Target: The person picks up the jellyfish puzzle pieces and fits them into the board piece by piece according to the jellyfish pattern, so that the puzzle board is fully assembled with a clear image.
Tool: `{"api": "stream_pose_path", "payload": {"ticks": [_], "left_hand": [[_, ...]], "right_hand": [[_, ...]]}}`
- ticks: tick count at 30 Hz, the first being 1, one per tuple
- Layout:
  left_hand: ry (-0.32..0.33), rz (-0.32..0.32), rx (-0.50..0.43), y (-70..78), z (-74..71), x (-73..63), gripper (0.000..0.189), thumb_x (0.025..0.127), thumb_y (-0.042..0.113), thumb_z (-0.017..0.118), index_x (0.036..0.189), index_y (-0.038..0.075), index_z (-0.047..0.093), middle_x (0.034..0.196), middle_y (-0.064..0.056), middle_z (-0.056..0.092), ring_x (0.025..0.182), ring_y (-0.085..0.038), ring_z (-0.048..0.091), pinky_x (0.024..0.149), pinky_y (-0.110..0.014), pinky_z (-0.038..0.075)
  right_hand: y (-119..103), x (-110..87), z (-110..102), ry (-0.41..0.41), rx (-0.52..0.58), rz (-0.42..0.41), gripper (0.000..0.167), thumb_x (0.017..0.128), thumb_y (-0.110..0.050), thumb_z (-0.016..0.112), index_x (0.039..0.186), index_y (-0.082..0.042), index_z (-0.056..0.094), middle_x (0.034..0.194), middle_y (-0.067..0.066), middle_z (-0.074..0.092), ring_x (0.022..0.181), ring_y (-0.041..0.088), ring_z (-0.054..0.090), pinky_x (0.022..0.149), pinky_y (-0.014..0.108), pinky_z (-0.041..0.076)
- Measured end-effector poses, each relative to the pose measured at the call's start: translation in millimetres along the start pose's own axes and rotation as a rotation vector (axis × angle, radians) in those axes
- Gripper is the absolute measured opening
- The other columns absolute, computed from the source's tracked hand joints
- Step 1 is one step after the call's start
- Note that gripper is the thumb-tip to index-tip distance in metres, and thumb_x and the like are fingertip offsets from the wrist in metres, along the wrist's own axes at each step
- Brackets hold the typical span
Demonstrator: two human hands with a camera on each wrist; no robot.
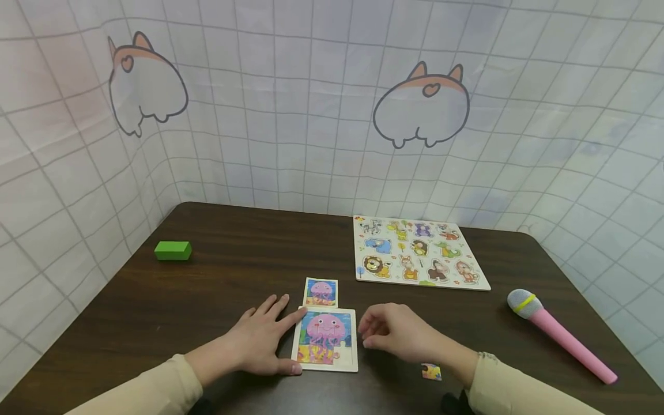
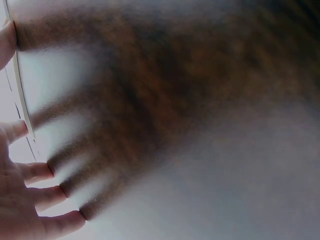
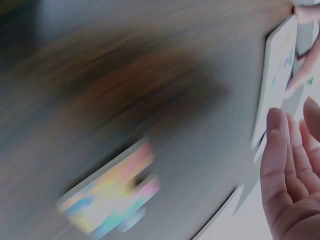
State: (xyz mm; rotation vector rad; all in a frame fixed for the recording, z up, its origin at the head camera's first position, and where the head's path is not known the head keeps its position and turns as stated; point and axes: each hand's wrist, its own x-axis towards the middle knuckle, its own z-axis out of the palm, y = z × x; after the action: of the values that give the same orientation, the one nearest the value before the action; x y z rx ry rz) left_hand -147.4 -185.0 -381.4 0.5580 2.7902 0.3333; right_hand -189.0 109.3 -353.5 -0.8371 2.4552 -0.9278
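Note:
A jigsaw puzzle (image 1: 325, 331) in a white frame shows a pink jellyfish, with a gap at its lower right corner. My left hand (image 1: 261, 340) lies spread on the table beside it, index finger and thumb touching the frame's left side. To the right of the frame hovers my right hand (image 1: 396, 331), its fingers loosely bent and nothing between them; the right wrist view shows the bare palm and fingers (image 3: 277, 165). A loose puzzle piece (image 1: 431, 372) lies on the table below the right wrist, seen blurred in the right wrist view. Above the frame lies a small jellyfish picture card (image 1: 321, 293).
A white animal puzzle board (image 1: 415, 253) lies at the back right. On the right edge rests a pink toy microphone (image 1: 562, 337) with a grey head. A green block (image 1: 173, 250) sits at the far left. A white gridded cloth (image 1: 290, 115) hangs behind the dark table (image 1: 233, 248).

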Motion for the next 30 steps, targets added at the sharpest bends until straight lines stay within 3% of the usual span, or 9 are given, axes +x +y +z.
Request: {"api": "stream_pose_path", "payload": {"ticks": [8,15,19,24,30], "left_hand": [[-0.006,-0.016,0.000,0.4,-0.1,1.1,0.099,0.079,0.072,0.072,0.159,0.024,0.037,0.166,-0.021,0.029,0.153,-0.047,0.026,0.110,-0.072,0.034],[-0.008,-0.005,0.002,1.3,-0.4,1.1,0.099,0.080,0.070,0.072,0.159,0.023,0.037,0.166,-0.022,0.028,0.153,-0.047,0.027,0.109,-0.073,0.034],[-0.007,-0.012,-0.003,0.4,-0.1,0.6,0.099,0.080,0.070,0.072,0.159,0.024,0.037,0.166,-0.022,0.028,0.153,-0.047,0.026,0.109,-0.073,0.034],[-0.006,-0.015,-0.007,0.0,0.1,0.8,0.098,0.080,0.070,0.072,0.159,0.024,0.037,0.166,-0.022,0.028,0.153,-0.047,0.026,0.110,-0.072,0.034],[-0.004,-0.005,0.000,0.6,0.3,1.6,0.099,0.080,0.070,0.073,0.159,0.023,0.037,0.166,-0.023,0.028,0.152,-0.048,0.027,0.109,-0.073,0.034]], "right_hand": [[46,-41.6,-26,0.089,0.009,0.076,0.014,0.091,-0.012,0.076,0.102,-0.005,0.069,0.091,-0.002,0.071,0.081,0.006,0.065,0.069,0.023,0.053],[77,-67.6,-34,0.127,-0.021,0.151,0.015,0.090,-0.012,0.078,0.100,-0.005,0.069,0.089,-0.002,0.069,0.078,0.002,0.062,0.068,0.022,0.051],[85,-74.7,-33,0.109,-0.010,0.168,0.016,0.089,-0.015,0.079,0.099,-0.007,0.070,0.086,-0.002,0.067,0.076,0.000,0.059,0.068,0.021,0.049],[89,-78.8,-30,0.065,0.031,0.132,0.021,0.088,-0.021,0.081,0.099,-0.007,0.070,0.086,-0.001,0.065,0.074,0.000,0.056,0.067,0.021,0.048],[88,-79.3,-23,0.092,-0.054,0.090,0.035,0.078,-0.029,0.090,0.097,-0.011,0.066,0.085,-0.003,0.060,0.074,-0.001,0.051,0.066,0.022,0.046]]}}
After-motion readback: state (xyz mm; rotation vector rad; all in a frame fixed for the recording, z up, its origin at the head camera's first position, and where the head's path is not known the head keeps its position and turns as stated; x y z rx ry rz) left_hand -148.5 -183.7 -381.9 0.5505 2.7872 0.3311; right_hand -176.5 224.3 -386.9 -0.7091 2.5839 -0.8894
